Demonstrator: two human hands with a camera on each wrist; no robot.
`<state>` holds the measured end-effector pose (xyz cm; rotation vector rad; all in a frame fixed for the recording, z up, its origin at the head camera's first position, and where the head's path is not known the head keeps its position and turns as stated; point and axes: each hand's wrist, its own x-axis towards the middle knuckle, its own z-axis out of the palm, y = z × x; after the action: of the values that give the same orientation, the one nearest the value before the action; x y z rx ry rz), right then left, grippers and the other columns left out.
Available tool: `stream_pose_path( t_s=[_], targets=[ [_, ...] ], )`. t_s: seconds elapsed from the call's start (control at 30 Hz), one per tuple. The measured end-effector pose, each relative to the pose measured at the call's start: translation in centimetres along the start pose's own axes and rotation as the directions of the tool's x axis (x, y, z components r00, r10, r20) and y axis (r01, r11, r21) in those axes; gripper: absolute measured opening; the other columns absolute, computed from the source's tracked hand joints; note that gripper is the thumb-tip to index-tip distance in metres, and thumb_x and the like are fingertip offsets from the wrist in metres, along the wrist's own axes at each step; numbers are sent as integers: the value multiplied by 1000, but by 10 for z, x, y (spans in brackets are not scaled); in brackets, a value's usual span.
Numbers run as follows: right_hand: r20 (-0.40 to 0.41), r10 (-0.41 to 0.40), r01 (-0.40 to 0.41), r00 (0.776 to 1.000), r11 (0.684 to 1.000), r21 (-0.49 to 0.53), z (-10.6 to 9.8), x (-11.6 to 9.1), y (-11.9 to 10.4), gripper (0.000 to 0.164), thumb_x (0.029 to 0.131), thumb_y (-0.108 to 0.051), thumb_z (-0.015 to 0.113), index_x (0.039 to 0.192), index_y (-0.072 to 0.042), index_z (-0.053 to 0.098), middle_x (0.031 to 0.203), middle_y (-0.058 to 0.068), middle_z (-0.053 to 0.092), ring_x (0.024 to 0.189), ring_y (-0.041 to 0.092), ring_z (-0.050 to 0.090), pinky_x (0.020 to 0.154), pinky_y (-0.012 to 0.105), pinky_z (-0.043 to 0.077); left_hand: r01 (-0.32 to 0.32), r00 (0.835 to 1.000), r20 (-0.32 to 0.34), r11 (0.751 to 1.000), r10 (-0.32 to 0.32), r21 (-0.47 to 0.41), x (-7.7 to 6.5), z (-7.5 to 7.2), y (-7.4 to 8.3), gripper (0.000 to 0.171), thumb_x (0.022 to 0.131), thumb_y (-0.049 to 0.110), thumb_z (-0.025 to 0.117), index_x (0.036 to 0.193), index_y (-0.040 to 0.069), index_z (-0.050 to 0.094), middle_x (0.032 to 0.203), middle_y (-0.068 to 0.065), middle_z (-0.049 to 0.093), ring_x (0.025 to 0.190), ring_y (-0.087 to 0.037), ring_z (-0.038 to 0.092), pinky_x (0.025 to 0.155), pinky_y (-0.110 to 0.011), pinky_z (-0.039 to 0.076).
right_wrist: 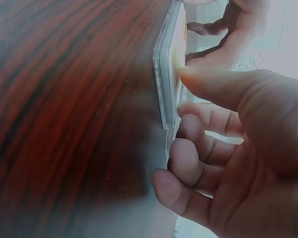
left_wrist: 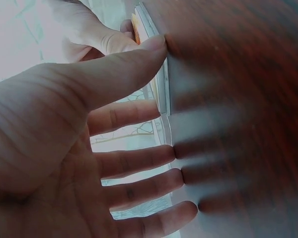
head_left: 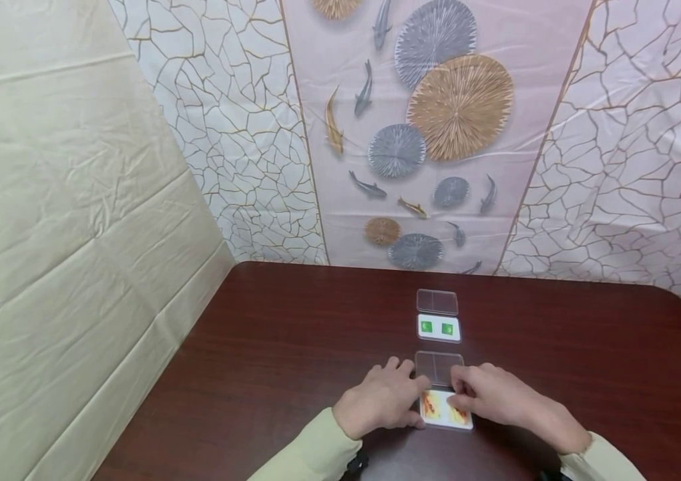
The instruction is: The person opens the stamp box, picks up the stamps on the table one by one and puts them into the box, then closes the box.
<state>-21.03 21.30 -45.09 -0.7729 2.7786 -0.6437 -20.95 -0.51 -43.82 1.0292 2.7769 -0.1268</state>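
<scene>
In the head view a clear plastic case [head_left: 438, 368] lies open on the table, its lid folded away from me. Its near half holds white cards [head_left: 444, 415] with orange-red pictures. My left hand [head_left: 384, 395] holds the case at its left end, thumb on the near edge and index finger by the far corner; the other fingers reach straight along the tabletop. My right hand [head_left: 493, 393] is over the right-hand card, thumb on its face and index finger bent close by. The right wrist view shows its other fingers [right_wrist: 184, 161] curled beside the case.
Behind stands a second open clear case [head_left: 437, 302] with white cards bearing green pictures [head_left: 439, 328]. The dark red-brown table [head_left: 292, 347] meets a patterned cloth backdrop [head_left: 376, 200] at the back and a pale cloth wall [head_left: 88, 220] on the left.
</scene>
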Motion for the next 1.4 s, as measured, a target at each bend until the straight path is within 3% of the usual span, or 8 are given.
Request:
stream_pose_path(
  t_s=[0.27, 0.67, 1.03, 1.27, 1.4],
  targets=[
    [8, -5, 5, 1000, 1000, -2, -3, -1, 0, 18, 88, -25, 72, 79, -26, 56, 63, -15, 49, 53, -1, 40, 48, 19, 33, -10, 1000, -3, 1000, 10, -23, -2, -4, -1, 52, 80, 59, 72, 123, 33, 60, 118, 4, 57, 98, -14, 51, 73, -31, 48],
    [23, 13, -12, 1000, 998, -61, -14, 3, -3, 20, 85, -20, 75, 78, -24, 57, 65, -13, 50, 54, 2, 40, 49, 20, 34, -34, 995, -95, 999, 36, 16, 11, -20, -8, 42, 85, 50, 72, 120, 28, 61, 98, 5, 58, 84, -14, 55, 65, -28, 47],
    [-18, -21, 17, 1000, 985, -170, -23, 11, 3, 21, 84, -15, 76, 78, -23, 57, 73, -9, 48, 62, 5, 42, 54, 21, 35, -25, 997, -69, 1000, 24, -14, 30, -26, -12, 44, 87, 45, 71, 125, 25, 60, 95, 5, 58, 84, -12, 52, 65, -26, 45],
    [-8, 17, -19, 1000, 981, -194, -26, 16, 7, 22, 83, -16, 77, 79, -23, 56, 79, -5, 47, 64, 7, 43, 55, 21, 36, -29, 998, -61, 999, 27, -41, 40, -25, -15, 37, 88, 43, 71, 119, 25, 62, 105, 5, 61, 90, -13, 54, 70, -27, 48],
    [-16, 28, -30, 999, 979, -201, -27, 17, 8, 23, 83, -16, 78, 79, -23, 56, 83, -3, 47, 64, 8, 44, 55, 21, 36, -24, 999, -42, 998, 22, -53, 45, -23, -13, 38, 88, 43, 72, 119, 25, 62, 103, 5, 60, 87, -13, 53, 68, -27, 47]
  ],
)
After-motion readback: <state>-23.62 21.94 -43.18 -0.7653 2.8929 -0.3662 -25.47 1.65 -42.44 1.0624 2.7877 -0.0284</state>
